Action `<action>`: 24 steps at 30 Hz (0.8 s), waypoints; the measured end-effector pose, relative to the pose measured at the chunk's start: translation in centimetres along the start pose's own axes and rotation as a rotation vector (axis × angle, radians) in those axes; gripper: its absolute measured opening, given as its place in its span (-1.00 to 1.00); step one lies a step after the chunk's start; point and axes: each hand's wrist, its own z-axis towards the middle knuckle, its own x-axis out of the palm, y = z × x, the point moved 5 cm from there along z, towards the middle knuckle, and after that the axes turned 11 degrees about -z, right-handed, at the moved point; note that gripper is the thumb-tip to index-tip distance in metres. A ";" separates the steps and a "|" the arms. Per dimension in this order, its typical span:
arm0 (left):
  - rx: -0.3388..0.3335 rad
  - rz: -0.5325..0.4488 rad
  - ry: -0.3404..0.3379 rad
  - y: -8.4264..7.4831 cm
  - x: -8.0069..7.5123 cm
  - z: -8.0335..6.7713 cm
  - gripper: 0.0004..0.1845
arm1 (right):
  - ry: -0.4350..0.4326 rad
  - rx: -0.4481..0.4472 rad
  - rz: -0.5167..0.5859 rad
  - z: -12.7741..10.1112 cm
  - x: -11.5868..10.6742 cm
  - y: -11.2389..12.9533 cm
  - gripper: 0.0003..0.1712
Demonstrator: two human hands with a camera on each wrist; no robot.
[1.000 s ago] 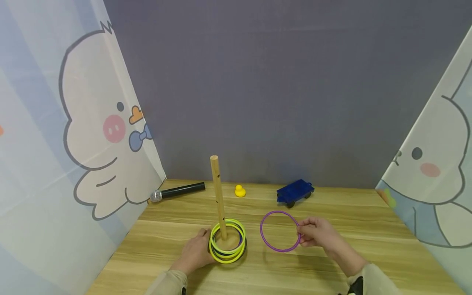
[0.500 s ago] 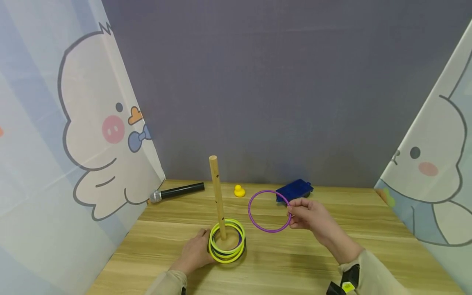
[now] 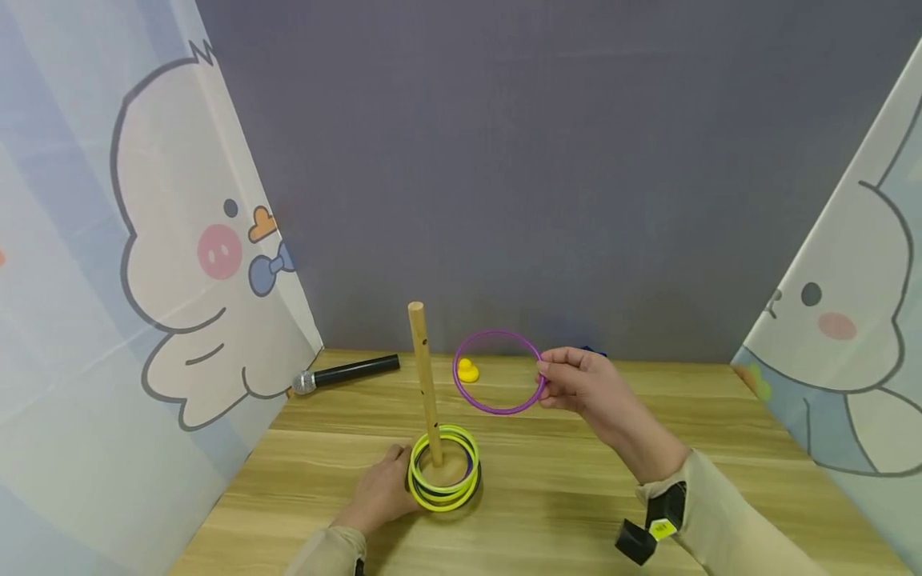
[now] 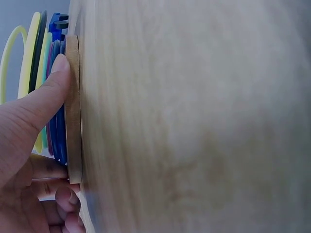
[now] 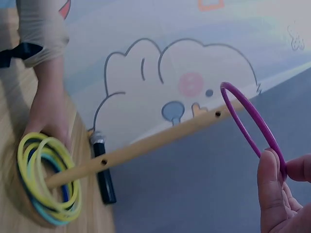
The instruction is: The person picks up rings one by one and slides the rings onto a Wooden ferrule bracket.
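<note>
A wooden ring-toss stand stands on the table, its tall post (image 3: 426, 376) leaning slightly left in the head view. Several yellow, black, blue and teal rings (image 3: 442, 508) lie stacked around the foot of the post. My left hand (image 3: 384, 490) grips the round wooden base (image 4: 73, 111) at its left side, thumb on the edge and fingers curled beneath. Raised to the right of the post, a purple ring (image 3: 500, 412) is pinched between thumb and fingers of my right hand (image 3: 579, 388). The right wrist view shows this ring (image 5: 253, 116) overlapping the post's upper end.
At the back left lies a black microphone (image 3: 360, 370) with a silver head. A yellow rubber duck (image 3: 468, 371) shows through the purple ring. My right hand mostly hides a blue toy cart (image 3: 594, 351). Cartoon-print cloth stands on both sides, with a grey backdrop (image 3: 504, 184) behind.
My right hand has carried the purple ring up and to the left, nearer the post, and now covers most of the blue cart. The left hand and stand have stayed in place.
</note>
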 end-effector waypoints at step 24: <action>-0.012 0.023 0.010 0.3 0.3 0.1 0.08 | -0.140 -0.080 0.090 3.0 4.8 5.7 -0.74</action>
